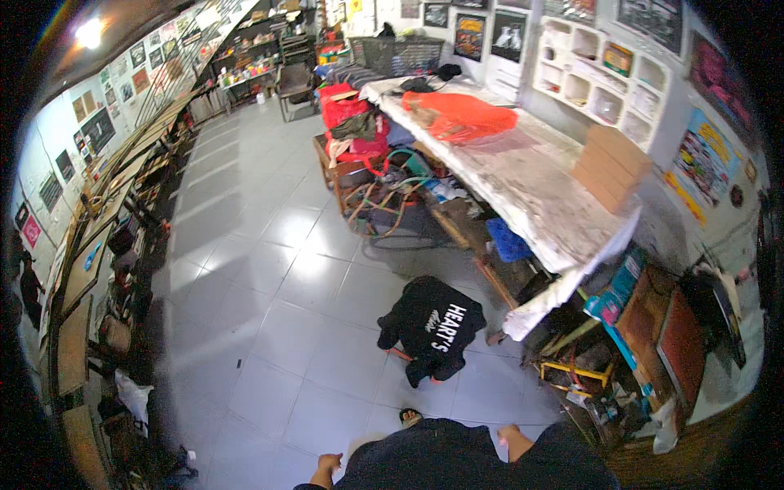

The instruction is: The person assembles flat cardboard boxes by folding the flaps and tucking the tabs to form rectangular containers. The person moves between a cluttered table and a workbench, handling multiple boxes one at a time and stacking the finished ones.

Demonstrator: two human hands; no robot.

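Observation:
My left hand (328, 464) shows at the lower edge beside my dark clothing, its fingers loosely apart and nothing visible in them. On the other side of my body, my right hand (513, 442) is held out low, loosely open, with no object seen in it. Neither hand touches anything around it. In front of me, low over the tiled floor, is a black garment (433, 327) with white lettering across it. Small orange-red bits show at its lower edge; what lies under it cannot be made out. My foot (409, 416) shows between me and the garment.
A long table (547, 188) with a stained white cover runs along the right, bearing orange cloth (461, 116) and a cardboard box (611, 167). Red bags (343, 114) and clutter crowd its far end. Frames and a yellow stand (576, 373) lie near right. Wooden racks (106, 220) line the left.

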